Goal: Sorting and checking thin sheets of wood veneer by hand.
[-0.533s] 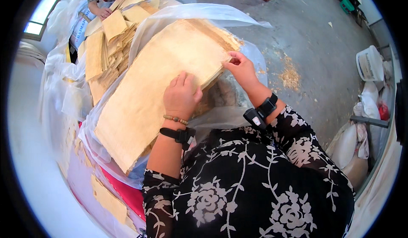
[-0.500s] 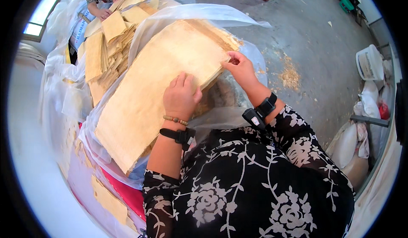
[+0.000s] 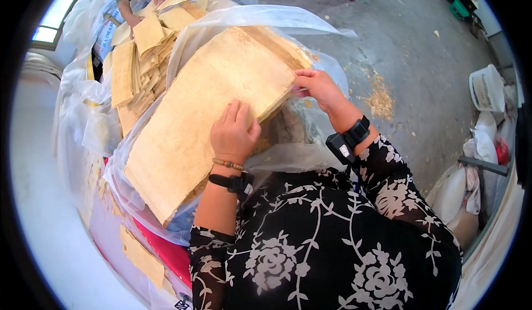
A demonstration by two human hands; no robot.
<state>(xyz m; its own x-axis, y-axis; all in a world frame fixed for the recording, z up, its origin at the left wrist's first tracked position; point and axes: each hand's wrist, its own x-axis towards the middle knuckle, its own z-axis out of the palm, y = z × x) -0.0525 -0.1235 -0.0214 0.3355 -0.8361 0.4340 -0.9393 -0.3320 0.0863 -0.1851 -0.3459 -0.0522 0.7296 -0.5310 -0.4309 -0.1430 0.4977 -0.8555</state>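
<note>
Left hand (image 3: 234,130) is lying flat, fingers released, pinning the sheet stack (image 3: 205,110) that's sitting on plastic (image 3: 266,19) on the surface. Right hand (image 3: 317,86) is pinching the top sheet's corner. I'd be peeling slowly, it's probably brittle.

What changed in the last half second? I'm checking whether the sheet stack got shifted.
Almost nothing. The right hand keeps pinching the stack's far corner, fingers perhaps curled slightly tighter. The left hand stays flat on the top sheet. The stack lies where it was on the plastic wrap.
</note>
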